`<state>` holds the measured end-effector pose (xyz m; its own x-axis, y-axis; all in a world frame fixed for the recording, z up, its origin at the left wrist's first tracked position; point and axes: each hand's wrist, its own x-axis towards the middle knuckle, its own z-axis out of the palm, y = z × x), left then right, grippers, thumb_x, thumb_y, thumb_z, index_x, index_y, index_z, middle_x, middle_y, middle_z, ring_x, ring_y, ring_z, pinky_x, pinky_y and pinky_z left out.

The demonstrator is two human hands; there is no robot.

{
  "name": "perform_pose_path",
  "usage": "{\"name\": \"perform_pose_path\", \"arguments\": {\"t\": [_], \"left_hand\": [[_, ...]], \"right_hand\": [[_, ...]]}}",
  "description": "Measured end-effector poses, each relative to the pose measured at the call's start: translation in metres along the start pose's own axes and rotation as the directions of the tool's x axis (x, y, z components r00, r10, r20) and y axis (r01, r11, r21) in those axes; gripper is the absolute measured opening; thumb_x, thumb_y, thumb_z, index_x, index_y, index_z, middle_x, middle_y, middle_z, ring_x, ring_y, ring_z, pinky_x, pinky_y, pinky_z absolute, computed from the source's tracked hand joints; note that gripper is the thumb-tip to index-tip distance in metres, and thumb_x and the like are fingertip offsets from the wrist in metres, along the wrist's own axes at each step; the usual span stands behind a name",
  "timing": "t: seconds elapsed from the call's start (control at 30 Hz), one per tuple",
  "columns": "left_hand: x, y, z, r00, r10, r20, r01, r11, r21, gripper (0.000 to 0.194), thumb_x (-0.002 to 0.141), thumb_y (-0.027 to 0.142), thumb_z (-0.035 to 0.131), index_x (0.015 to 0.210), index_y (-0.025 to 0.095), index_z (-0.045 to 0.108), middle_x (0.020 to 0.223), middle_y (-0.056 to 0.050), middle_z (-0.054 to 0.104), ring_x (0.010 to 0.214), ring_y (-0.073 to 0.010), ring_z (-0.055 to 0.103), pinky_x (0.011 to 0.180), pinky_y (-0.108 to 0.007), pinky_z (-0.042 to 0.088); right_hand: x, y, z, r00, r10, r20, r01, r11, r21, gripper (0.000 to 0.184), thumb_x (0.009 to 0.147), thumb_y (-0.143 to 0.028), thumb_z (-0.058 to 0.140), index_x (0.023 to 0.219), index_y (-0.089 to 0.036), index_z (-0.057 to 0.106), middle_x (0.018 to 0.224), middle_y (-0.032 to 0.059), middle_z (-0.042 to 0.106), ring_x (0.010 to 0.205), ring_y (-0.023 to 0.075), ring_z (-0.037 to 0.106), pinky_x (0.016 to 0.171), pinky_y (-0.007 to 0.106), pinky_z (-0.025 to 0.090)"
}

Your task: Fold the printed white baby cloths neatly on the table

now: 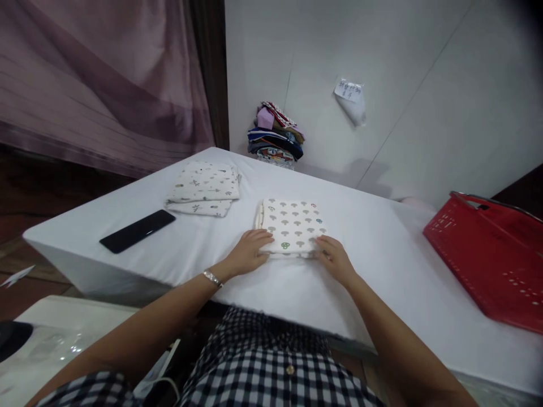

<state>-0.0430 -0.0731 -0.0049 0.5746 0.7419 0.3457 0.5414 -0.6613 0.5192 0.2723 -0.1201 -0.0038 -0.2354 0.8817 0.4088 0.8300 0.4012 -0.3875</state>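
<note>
A folded white cloth [292, 223] printed with grey mushroom-like shapes and a few coloured ones lies in front of me on the white-covered table. At its near left corner rests my left hand [249, 251], fingers stretched out over the edge. My right hand [336, 257] touches the near right corner, its fingers extended and slightly bent. Neither hand visibly lifts the cloth. Further left lies a second folded white cloth [206, 186] with small plant-like prints.
A black phone [138, 230] lies left on the tablecloth [373, 237]. Against the wall stands a stack of folded fabrics [275, 135]. A red plastic basket [487, 254] occupies the right side. Mauve curtain [106, 73] hangs at left; a plastic-covered paper [351, 100] is on the wall.
</note>
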Motion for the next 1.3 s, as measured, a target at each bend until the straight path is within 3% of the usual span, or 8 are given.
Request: {"name": "perform_pose_path", "arguments": {"t": [0.17, 0.5, 0.63, 0.8, 0.9, 0.97, 1.1, 1.3], "left_hand": [[0.004, 0.004, 0.01, 0.999, 0.028, -0.04, -0.025, 0.996, 0.09, 0.028, 0.081, 0.024, 0.056, 0.107, 0.023, 0.066, 0.11, -0.009, 0.062, 0.109, -0.0264, 0.051, 0.099, -0.045, 0.032], [-0.011, 0.013, 0.019, 0.994, 0.028, -0.104, -0.005, 0.976, 0.217, 0.023, 0.086, 0.02, 0.053, 0.105, 0.023, 0.066, 0.104, -0.008, 0.063, 0.102, -0.0231, 0.052, 0.094, -0.043, 0.034], [-0.015, 0.017, 0.018, 0.994, 0.014, -0.11, 0.007, 0.983, 0.181, 0.023, 0.086, 0.021, 0.054, 0.106, 0.022, 0.065, 0.105, -0.007, 0.063, 0.103, -0.0226, 0.051, 0.094, -0.042, 0.034], [-0.014, 0.017, 0.017, 0.979, -0.064, -0.196, 0.053, 0.997, -0.063, 0.02, 0.085, 0.032, 0.057, 0.099, 0.024, 0.068, 0.101, -0.005, 0.066, 0.1, -0.0208, 0.054, 0.093, -0.038, 0.038], [-0.001, 0.009, 0.016, 0.919, -0.251, -0.304, 0.174, 0.95, -0.258, 0.019, 0.086, 0.03, 0.052, 0.089, 0.023, 0.07, 0.092, -0.004, 0.068, 0.092, -0.0182, 0.058, 0.087, -0.033, 0.043], [0.015, -0.002, 0.012, 0.823, -0.437, -0.364, 0.309, 0.881, -0.358, 0.018, 0.084, 0.028, 0.053, 0.088, 0.022, 0.07, 0.092, -0.003, 0.069, 0.085, -0.0168, 0.06, 0.082, -0.03, 0.045], [0.054, -0.029, 0.004, 0.668, -0.693, -0.272, 0.542, 0.703, -0.462, 0.018, 0.079, 0.024, 0.057, 0.089, 0.019, 0.071, 0.094, -0.005, 0.071, 0.085, -0.0168, 0.063, 0.079, -0.027, 0.045], [0.077, -0.054, 0.009, 0.626, -0.759, -0.178, 0.631, 0.627, -0.457, 0.018, 0.077, 0.028, 0.059, 0.08, 0.016, 0.072, 0.087, -0.009, 0.072, 0.084, -0.0215, 0.064, 0.074, -0.03, 0.044]], "right_hand": [[-0.001, 0.009, 0.009, 0.999, -0.034, 0.022, 0.036, 0.994, -0.104, 0.036, 0.088, -0.028, 0.05, 0.122, -0.023, 0.061, 0.126, 0.01, 0.059, 0.117, 0.0267, 0.053, 0.101, 0.048, 0.04], [-0.019, 0.041, 0.021, 0.988, -0.151, 0.026, 0.152, 0.988, -0.039, 0.04, 0.093, -0.027, 0.043, 0.131, -0.027, 0.054, 0.134, 0.0071, 0.055, 0.13, 0.0252, 0.043, 0.106, 0.052, 0.036], [-0.012, 0.032, 0.012, 0.995, -0.069, 0.074, 0.067, 0.997, 0.029, 0.037, 0.09, -0.037, 0.049, 0.125, -0.027, 0.06, 0.133, 0.0079, 0.056, 0.128, 0.0275, 0.046, 0.104, 0.053, 0.038], [0.029, -0.003, 0.015, 0.997, 0.047, 0.059, -0.057, 0.981, 0.188, 0.039, 0.089, -0.045, 0.048, 0.119, -0.026, 0.064, 0.133, 0.0069, 0.055, 0.129, 0.0265, 0.044, 0.109, 0.052, 0.033], [0.067, -0.028, 0.034, 0.994, 0.04, 0.106, -0.067, 0.962, 0.264, 0.041, 0.089, -0.046, 0.047, 0.12, -0.025, 0.063, 0.133, 0.0056, 0.055, 0.13, 0.0244, 0.043, 0.11, 0.048, 0.032], [0.093, -0.045, 0.048, 0.993, 0.029, 0.117, -0.061, 0.958, 0.28, 0.041, 0.088, -0.045, 0.047, 0.12, -0.025, 0.063, 0.131, 0.0054, 0.057, 0.128, 0.0238, 0.046, 0.108, 0.045, 0.035], [0.14, -0.075, 0.07, 0.981, 0.127, 0.145, -0.15, 0.975, 0.163, 0.036, 0.088, -0.043, 0.042, 0.104, -0.022, 0.067, 0.108, 0.0072, 0.069, 0.103, 0.0228, 0.061, 0.09, 0.037, 0.046], [0.178, -0.099, 0.087, 0.891, 0.365, 0.269, -0.315, 0.925, -0.212, 0.044, 0.084, -0.054, 0.047, 0.103, -0.016, 0.061, 0.093, 0.0135, 0.069, 0.091, 0.0273, 0.063, 0.073, 0.034, 0.045]]}}
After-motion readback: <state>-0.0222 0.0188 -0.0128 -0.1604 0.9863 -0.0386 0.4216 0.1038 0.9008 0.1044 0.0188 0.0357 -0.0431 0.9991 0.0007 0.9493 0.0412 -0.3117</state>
